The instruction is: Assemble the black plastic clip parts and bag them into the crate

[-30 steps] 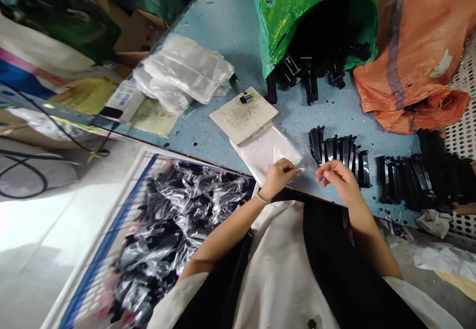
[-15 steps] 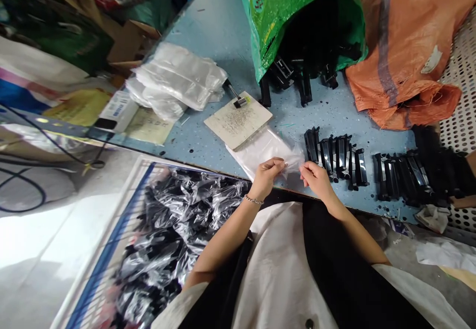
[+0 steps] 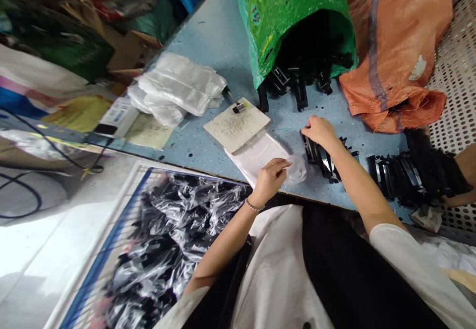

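Observation:
My left hand (image 3: 270, 177) pinches a small clear plastic bag (image 3: 295, 169) at the near edge of the blue table (image 3: 219, 36); the bag's mouth bulges open toward the right. That hand rests over a flat stack of clear bags (image 3: 256, 151). My right hand (image 3: 319, 130) reaches out over the left end of a row of black plastic parts (image 3: 327, 158), fingers curled down onto the first piece. Whether it has a grip on the piece cannot be made out.
A green sack (image 3: 282, 16) spilling black parts and an orange sack (image 3: 390, 46) lie at the far side. A worn board with a clip (image 3: 236, 124) sits beside crumpled clear bags (image 3: 178, 88). A crate of bagged parts (image 3: 167, 239) stands below left. Another person's arm (image 3: 461, 195) shows at right.
My right hand let go of the clear bag and moved away up the table to the row of black parts. My left hand kept hold of the bag.

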Demonstrator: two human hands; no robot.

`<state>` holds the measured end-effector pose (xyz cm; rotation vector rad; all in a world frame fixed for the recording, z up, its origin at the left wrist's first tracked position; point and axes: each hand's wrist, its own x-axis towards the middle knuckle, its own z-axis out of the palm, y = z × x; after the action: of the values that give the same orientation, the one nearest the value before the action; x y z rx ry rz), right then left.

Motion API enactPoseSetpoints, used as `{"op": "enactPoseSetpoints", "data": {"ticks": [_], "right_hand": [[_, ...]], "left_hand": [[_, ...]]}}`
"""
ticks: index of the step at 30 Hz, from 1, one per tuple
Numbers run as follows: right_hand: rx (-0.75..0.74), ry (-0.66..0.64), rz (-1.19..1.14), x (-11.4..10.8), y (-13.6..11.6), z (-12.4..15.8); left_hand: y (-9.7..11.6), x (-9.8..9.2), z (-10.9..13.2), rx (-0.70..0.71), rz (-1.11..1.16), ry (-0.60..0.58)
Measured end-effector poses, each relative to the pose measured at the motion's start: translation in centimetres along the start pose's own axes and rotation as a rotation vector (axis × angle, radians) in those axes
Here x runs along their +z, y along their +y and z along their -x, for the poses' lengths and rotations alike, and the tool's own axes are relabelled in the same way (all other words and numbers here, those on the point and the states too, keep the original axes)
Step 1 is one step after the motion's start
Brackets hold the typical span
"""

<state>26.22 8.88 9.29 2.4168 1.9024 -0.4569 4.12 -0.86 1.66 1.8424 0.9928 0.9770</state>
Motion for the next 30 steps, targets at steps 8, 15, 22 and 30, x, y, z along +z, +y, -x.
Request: {"op": "enactPoseSetpoints", "data": {"ticks": [8, 15, 22, 30], "right_hand": [[-0.076, -0.008, -0.081, 0.2, 2.5, 0.3], [-0.372, -0.036, 0.002, 2.1, 3.1, -0.5], [-0.662, -0.152, 0.234, -0.1, 4.4, -1.8], [-0.238, -0.199, -0.891, -1.2, 10.7, 9.6]], "left_hand": [[0.5, 1.5, -0.8, -0.036, 0.065, -0.055], [0.8, -8.8, -3.3, -0.045, -0.343, 0.270], [2.7, -9.6, -3.4, 0.256, -0.697, 0.236], [-1.9, 0.0, -3.5, 0.088, -0.375, 0.071]]}}
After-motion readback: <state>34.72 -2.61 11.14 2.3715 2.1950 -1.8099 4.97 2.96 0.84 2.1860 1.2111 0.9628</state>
